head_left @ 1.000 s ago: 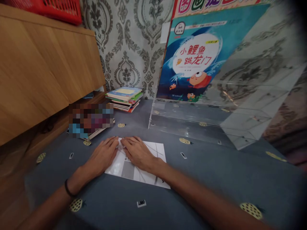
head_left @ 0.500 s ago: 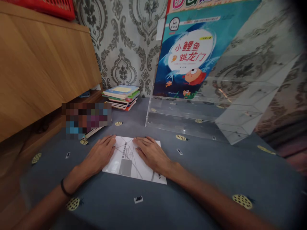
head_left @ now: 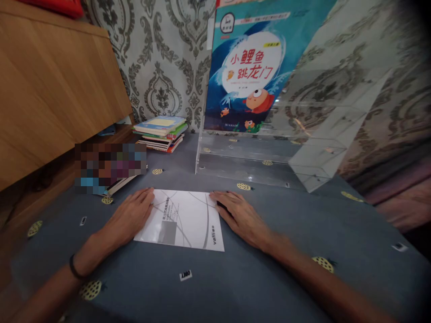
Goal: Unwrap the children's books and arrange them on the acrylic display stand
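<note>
A white booklet (head_left: 193, 215) with grey lines, a grey square and printed text lies flat on the grey-blue pineapple-print cloth (head_left: 141, 287). My left hand (head_left: 131, 213) rests along its left edge, fingers stretched out and lying flat near the upper left corner. At the upper right corner, the fingertips of my right hand (head_left: 244, 217) touch the booklet, with the fingers extended and the palm off to its right. Neither hand grips it. A dark band circles my left wrist.
A clear acrylic rack (head_left: 242, 170) stands behind, holding a blue picture book (head_left: 249, 67) with fish on it. Left of the rack is a stack of books (head_left: 160, 134). Another book (head_left: 124, 181), its cover blurred out, lies nearer. A wooden cabinet (head_left: 57, 89) borders the left side.
My right hand has slid from the middle of the booklet to its right edge, uncovering the printing there. My left hand stays on the left edge. The whole view has shifted slightly.
</note>
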A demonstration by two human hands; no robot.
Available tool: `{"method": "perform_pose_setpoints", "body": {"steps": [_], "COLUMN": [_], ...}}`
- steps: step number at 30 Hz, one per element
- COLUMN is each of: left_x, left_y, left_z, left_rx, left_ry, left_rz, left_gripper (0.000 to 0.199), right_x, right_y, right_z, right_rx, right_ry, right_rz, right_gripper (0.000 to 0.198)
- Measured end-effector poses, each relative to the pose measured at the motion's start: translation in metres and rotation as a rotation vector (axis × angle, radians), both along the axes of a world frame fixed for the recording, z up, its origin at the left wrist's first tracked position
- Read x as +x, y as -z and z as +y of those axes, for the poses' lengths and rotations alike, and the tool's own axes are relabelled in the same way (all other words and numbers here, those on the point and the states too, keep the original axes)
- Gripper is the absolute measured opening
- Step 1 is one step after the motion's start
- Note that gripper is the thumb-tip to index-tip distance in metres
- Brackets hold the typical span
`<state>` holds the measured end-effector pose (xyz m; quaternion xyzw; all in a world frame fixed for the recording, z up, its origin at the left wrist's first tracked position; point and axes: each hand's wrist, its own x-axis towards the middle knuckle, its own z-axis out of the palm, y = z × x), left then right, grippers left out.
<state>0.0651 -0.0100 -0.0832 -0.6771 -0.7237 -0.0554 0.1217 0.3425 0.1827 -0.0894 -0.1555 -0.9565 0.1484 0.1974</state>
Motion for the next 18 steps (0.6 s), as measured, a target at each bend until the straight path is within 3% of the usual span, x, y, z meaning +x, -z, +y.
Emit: {"method": "perform_pose_setpoints", "body": {"steps": [5,9,12,18], "left_x": [0.026,0.069,0.092,0.091], "left_y": [-0.025,-0.035,-0.03,-0.01], "left_z": [0.02,0.058,0.084,0.097], "left_rx": [-0.024,-0.079,-0.115,-0.077], "left_ry": [0.092,0.404,0.519,0.514], "left_rz": [-0.021,-0.196,-0.184,-0.202], "left_gripper": [0.027,0.028,0.026,0.022], "right_x": [0.0,0.0,0.001,0.013], "right_y": [-0.001,0.0,0.001,-0.004], "right_z": [-0.001,-0.001,0.0,-0.01], "right_rx": [-0.027,-0.027,-0.033,-0.06], "right_ry": [0.004,-0.002,0.004,0.099], "right_rz": [0.0,0.008,0.018,0.078], "right_gripper": [0.035,0.038,0.044,0.038]}}
